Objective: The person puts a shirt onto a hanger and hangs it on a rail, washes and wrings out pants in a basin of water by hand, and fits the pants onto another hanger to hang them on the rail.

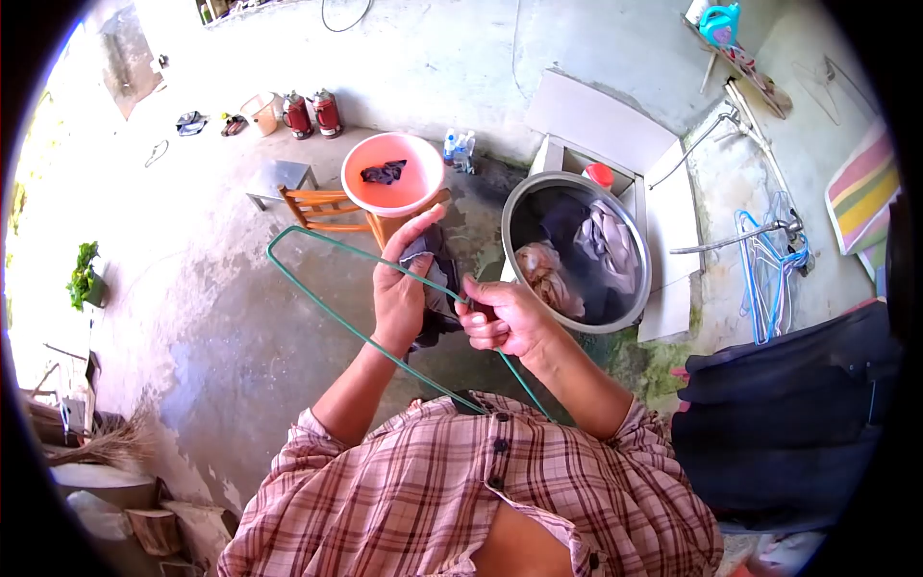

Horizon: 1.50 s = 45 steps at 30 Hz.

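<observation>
A thin green clothes hanger [327,304] stretches across in front of my chest. My right hand [510,317] is closed around it near its bend, and some dark cloth shows at those fingers. My left hand [398,293] has its fingers stretched out and its thumb apart, lying against a dark garment [437,264] with a pale edge. The hanger wire crosses over that hand and the cloth. Much of the garment is hidden behind both hands.
Ahead, a pink basin [392,207] with dark cloth rests on a wooden chair [322,207]. Right of it, a large grey tub [639,298] holds wet clothes. Blue hangers [755,274] hang by the wall tap, near dark clothing [784,413]. Two red flasks [312,115] stand by the wall.
</observation>
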Motion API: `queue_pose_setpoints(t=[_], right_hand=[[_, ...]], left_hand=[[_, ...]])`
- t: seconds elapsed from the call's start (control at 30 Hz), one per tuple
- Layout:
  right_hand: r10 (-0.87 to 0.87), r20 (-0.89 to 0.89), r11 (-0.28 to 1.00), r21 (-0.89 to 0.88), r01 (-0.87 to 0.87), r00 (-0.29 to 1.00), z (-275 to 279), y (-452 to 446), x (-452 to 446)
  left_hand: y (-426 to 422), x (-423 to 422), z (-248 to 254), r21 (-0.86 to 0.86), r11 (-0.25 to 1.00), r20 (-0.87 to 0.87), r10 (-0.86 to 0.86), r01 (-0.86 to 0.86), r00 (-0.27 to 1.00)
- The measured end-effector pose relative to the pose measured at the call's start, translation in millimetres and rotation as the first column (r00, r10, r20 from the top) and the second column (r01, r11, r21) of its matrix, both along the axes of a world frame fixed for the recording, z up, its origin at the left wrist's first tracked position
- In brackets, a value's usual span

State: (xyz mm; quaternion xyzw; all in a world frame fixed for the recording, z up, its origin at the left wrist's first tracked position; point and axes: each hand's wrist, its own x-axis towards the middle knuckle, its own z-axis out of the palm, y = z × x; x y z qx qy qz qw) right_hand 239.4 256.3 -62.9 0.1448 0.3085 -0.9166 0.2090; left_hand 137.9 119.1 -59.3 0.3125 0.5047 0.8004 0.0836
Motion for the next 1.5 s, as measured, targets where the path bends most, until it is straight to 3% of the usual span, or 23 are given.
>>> queue_pose_setpoints(t=[0.1,0.3,0.43,0.53,0.57,0.6,0.67,0.73,0.8,0.93,1.07,1.1,1.2,1.3,1.4,1.5], right_hand=[[0.059,-0.066,0.995,-0.074,-0.064,0.996,-1.9,-6.0,-3.0],[0.100,-0.249,0.960,-0.230,-0.160,0.963,-3.3,-15.8,-6.4],[0.145,-0.322,0.975,-0.114,-0.190,0.935,9.3,-25.0,-4.9],[0.081,-0.232,0.996,-0.010,-0.085,0.969,20.3,-29.2,-9.6],[0.189,-0.291,0.981,0.103,-0.166,0.938,20.3,-18.7,-11.5],[0.242,-0.239,0.936,0.312,-0.162,0.940,21.9,-11.2,-13.6],[0.308,-0.104,0.719,0.676,-0.160,0.946,25.1,1.5,-17.1],[0.330,-0.119,0.493,0.868,-0.064,0.937,29.4,10.0,-18.3],[0.382,-0.113,0.175,0.983,0.049,0.917,47.5,10.8,-17.4],[0.415,-0.253,-0.006,0.960,0.281,0.874,54.8,15.8,-14.8],[0.212,-0.443,0.118,0.897,0.427,0.871,42.2,19.7,-11.6],[0.241,-0.445,0.070,0.894,0.442,0.863,41.1,22.7,-11.3],[0.075,-0.552,0.119,0.832,0.542,0.831,40.7,16.9,-4.4],[0.153,-0.457,0.089,0.890,0.448,0.876,50.4,17.5,2.9],[0.138,-0.528,0.352,0.817,0.456,0.838,36.6,25.3,2.6],[0.106,-0.585,0.452,0.749,0.485,0.804,45.2,34.0,6.4]], left_hand=[[-2.5,-6.2,-7.9,-0.003,1.000,-0.083,-0.029,0.029,0.996],[-5.9,-11.0,-9.7,0.020,0.999,-0.055,-0.043,0.044,0.998],[-5.0,-15.4,-14.1,0.054,0.994,0.072,-0.102,0.098,0.992],[-3.7,-17.4,-18.0,0.109,0.972,0.115,-0.222,0.210,0.968],[-6.0,-18.6,-16.2,0.081,0.969,0.147,-0.243,0.233,0.959],[-10.0,-20.9,-13.2,0.053,0.965,0.180,-0.262,0.257,0.948],[-12.8,-26.9,-10.6,0.026,0.960,0.211,-0.279,0.280,0.937],[-16.7,-35.2,-3.6,-0.051,0.925,0.208,-0.360,0.377,0.910],[-16.9,-38.8,1.7,-0.077,0.881,0.214,-0.442,0.466,0.871],[-15.0,-40.5,13.1,-0.248,0.816,0.082,-0.519,0.522,0.851],[-12.3,-39.9,22.2,-0.316,0.888,-0.128,-0.389,0.335,0.912],[-12.0,-40.2,19.4,-0.314,0.889,-0.107,-0.382,0.333,0.918],[-16.2,-47.0,23.8,-0.445,0.854,-0.236,-0.403,0.270,0.885],[-20.6,-48.7,26.2,-0.514,0.789,-0.091,-0.441,0.337,0.893],[-24.2,-55.6,29.2,-0.575,0.745,-0.105,-0.477,0.338,0.873],[-26.2,-72.9,6.8,-0.662,0.680,-0.164,-0.541,0.314,0.825]])
